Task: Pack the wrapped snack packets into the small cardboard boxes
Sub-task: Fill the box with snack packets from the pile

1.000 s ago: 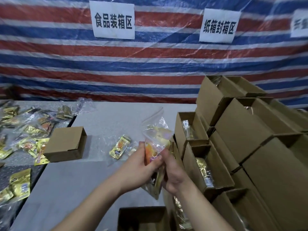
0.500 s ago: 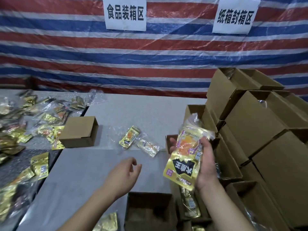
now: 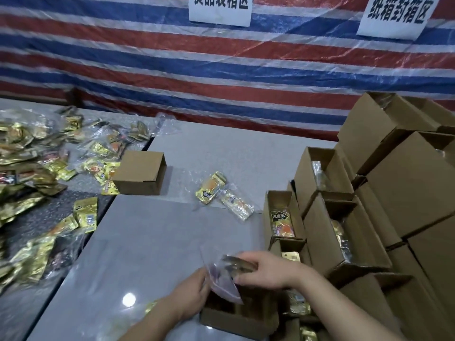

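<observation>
Both hands are down at the near edge over an open small cardboard box (image 3: 236, 316). The right hand (image 3: 268, 270) has its fingers curled around a snack packet (image 3: 230, 271) in a clear wrapper, pinching the top of it, while the left hand (image 3: 192, 296) grips the wrapper's lower side. The packet is blurry, so no print on it is readable; it looks dark and crinkly through the plastic and sits right above the box opening.

Just beyond, a standing box (image 3: 280, 215) shows a gold-and-orange packet with dark Chinese characters I can't make out. Two more wrapped packets (image 3: 222, 193) lie loose mid-tabletop, gold with an orange picture. A closed-looking box (image 3: 141, 172) sits on its side further left, touching the big messy pile of gold packets (image 3: 37, 180).

The right side is walled in by stacked cardboard boxes (image 3: 381, 193), several open on top. The grey tabletop (image 3: 147, 242) has decent bare room between the pile and the stack. On the striped tarp (image 3: 221, 70) behind hang two white signs; the right sign (image 3: 396, 14) reads 纸箱封箱区, the left sign (image 3: 220, 7) is cut off at the top.
</observation>
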The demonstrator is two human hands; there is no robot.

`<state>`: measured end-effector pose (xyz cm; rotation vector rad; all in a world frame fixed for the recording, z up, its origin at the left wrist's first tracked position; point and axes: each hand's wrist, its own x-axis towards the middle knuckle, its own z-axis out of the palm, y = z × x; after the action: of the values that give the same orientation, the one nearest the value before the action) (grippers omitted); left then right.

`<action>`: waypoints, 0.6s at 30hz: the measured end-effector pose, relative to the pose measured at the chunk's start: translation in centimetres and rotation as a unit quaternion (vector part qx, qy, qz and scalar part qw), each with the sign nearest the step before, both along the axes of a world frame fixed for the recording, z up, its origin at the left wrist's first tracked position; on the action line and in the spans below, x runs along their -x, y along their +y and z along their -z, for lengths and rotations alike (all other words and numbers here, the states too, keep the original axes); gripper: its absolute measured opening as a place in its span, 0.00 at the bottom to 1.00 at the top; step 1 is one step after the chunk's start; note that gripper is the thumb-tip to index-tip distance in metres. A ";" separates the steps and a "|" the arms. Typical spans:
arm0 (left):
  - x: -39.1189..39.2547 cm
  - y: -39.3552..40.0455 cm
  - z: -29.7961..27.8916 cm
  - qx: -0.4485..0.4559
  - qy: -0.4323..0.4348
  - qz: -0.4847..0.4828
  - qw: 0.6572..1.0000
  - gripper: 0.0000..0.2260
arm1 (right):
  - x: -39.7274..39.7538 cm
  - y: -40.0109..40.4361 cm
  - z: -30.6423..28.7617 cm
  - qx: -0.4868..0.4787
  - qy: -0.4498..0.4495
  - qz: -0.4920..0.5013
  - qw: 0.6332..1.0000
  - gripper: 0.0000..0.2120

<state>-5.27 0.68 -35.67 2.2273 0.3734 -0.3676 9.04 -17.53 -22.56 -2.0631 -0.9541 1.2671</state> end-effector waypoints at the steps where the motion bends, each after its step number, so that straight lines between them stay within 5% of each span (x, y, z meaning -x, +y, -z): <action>1: 0.1 0.1 0.1 0.008 -0.007 0.001 1.000 0.16 | 0.2 0.3 1.2 0.039 -0.026 -0.031 0.998 0.16; 7: 0.6 -0.4 2.0 0.012 -0.029 -0.061 0.998 0.20 | 1.3 3.3 5.3 0.178 -0.148 -0.148 0.961 0.14; 10: 0.6 -0.6 2.1 0.009 -0.043 -0.079 0.996 0.20 | 1.8 4.7 7.0 0.215 -0.194 -0.195 0.937 0.24; 18: 1.0 -1.1 2.2 -0.001 -0.069 -0.074 0.995 0.20 | 3.8 3.9 12.0 0.212 -0.117 -0.138 0.960 0.34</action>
<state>-6.31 -0.44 -37.82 2.1960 0.4616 -0.1338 5.27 -13.66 -34.60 -2.5227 -1.1910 1.4969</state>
